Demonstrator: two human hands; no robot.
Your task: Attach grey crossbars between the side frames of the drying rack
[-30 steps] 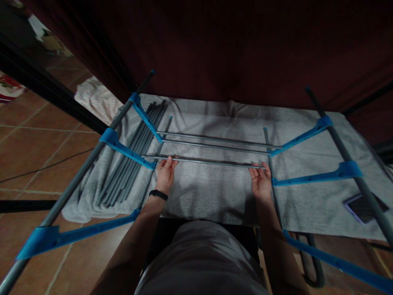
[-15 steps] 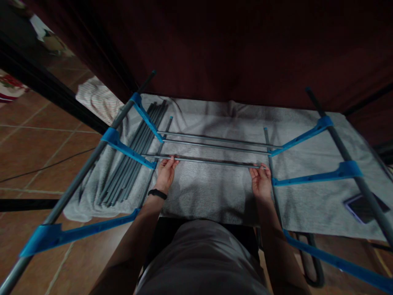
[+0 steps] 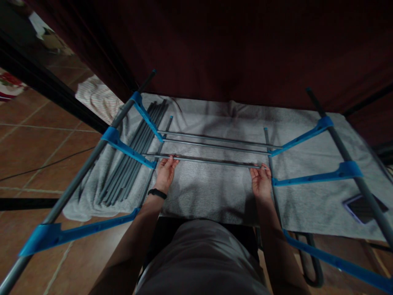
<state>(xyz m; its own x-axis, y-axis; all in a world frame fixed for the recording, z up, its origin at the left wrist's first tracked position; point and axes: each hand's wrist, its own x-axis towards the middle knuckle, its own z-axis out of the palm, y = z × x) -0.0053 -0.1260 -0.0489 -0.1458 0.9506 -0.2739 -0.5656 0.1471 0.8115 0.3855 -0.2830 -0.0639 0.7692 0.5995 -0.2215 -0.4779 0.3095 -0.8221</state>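
Note:
A thin grey metal rod (image 3: 211, 162) lies level across the middle, held near both ends. My left hand (image 3: 166, 171) pinches it close to the left blue bracket (image 3: 129, 152), where the rod's left end meets the bracket. My right hand (image 3: 260, 179) pinches the right end, just short of the right blue bracket (image 3: 317, 177); its fingers hide the tip. Farther back, two rods (image 3: 215, 146) span between the rear left bracket (image 3: 147, 117) and the rear right bracket (image 3: 302, 136). Grey side tubes (image 3: 82, 174) carry the brackets.
A bundle of several grey tubes (image 3: 132, 159) lies at left on the grey blanket (image 3: 215, 196). On the right, a phone (image 3: 359, 209) rests partly behind a side tube. Front blue brackets (image 3: 95, 227) reach toward my forearms. A dark red curtain (image 3: 230, 49) hangs behind.
Almost nothing differs. Both hands keep the same pinch on the rod, and the frame stands as before.

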